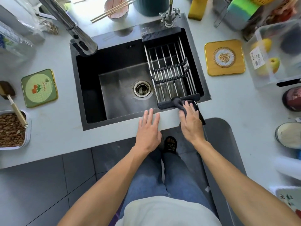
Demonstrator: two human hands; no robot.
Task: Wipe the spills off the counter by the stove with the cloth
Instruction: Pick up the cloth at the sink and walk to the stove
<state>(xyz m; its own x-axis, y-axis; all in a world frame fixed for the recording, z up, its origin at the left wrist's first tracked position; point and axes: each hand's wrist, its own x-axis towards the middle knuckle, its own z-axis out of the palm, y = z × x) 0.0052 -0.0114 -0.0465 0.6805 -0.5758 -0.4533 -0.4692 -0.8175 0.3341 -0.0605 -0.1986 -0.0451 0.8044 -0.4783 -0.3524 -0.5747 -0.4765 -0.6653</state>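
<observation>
A dark grey cloth (177,102) lies bunched on the front rim of the sink, draped over the near end of the drying rack and hanging over the counter's front edge. My right hand (190,121) rests flat on top of it with fingers spread, pressing it down; most of the cloth is hidden under the palm. My left hand (148,130) lies flat and open on the pale counter (65,124) strip in front of the sink, holding nothing. No stove shows in this view.
A black sink (123,88) with a roll-up rack (169,70) fills the middle. A green coaster (39,88) and a tray of nuts (11,128) sit left. A yellow coaster (224,57), a clear fruit box (273,53) and jars stand right.
</observation>
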